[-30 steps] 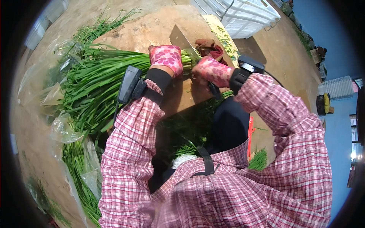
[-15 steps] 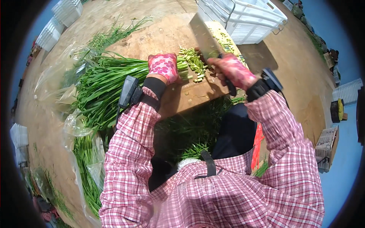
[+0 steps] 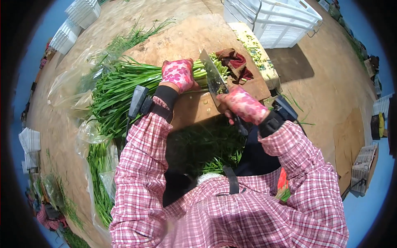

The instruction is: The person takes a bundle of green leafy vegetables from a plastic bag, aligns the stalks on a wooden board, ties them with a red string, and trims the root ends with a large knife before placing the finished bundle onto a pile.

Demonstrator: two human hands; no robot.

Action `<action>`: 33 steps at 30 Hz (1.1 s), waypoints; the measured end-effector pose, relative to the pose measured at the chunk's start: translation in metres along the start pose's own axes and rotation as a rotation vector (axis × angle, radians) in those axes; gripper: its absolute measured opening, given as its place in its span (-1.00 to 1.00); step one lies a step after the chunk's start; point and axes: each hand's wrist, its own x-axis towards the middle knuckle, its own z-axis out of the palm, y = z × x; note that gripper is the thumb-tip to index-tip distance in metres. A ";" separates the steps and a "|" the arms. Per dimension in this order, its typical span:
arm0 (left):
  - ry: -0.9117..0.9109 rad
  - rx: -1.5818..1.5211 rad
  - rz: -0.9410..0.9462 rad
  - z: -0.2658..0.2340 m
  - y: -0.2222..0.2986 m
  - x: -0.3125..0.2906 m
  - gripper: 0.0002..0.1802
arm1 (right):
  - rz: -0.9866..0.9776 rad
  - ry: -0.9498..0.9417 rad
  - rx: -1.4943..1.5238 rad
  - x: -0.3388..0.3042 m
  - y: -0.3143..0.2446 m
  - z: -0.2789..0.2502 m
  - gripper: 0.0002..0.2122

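My left hand [image 3: 178, 75], in a pink flowered glove, is closed around a thick bunch of long green leafy stalks [image 3: 124, 84] lying across a wooden board [image 3: 163, 41]. The pale cut ends point right. In my gloved right hand [image 3: 243, 105] is the dark handle of a cleaver [image 3: 212, 73], whose broad blade stands on edge across those ends. Some pale stalk pieces lie just beyond the blade. Beside them sits a crumpled dark red and brown cloth [image 3: 236, 65]. The lower edge of the blade is partly hidden.
White plastic crates [image 3: 281, 27] stand beyond the board's far right. A pale yellow block [image 3: 258, 56] strewn with cut bits adjoins the board. Clear plastic bagging [image 3: 68, 80] lies at left, with more green stalks [image 3: 99, 177] below it. Loose greens [image 3: 219, 163] lie beneath the board.
The cleaver has come down from its raised, blurred position to the stalk ends, nearer my left hand. Most loose cut pieces are gone from that spot, and the dark red cloth now shows.
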 end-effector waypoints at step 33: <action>0.286 -2.500 -0.594 0.078 -0.001 -0.195 -0.40 | -0.553 -0.100 -1.081 0.034 -0.092 0.063 -0.44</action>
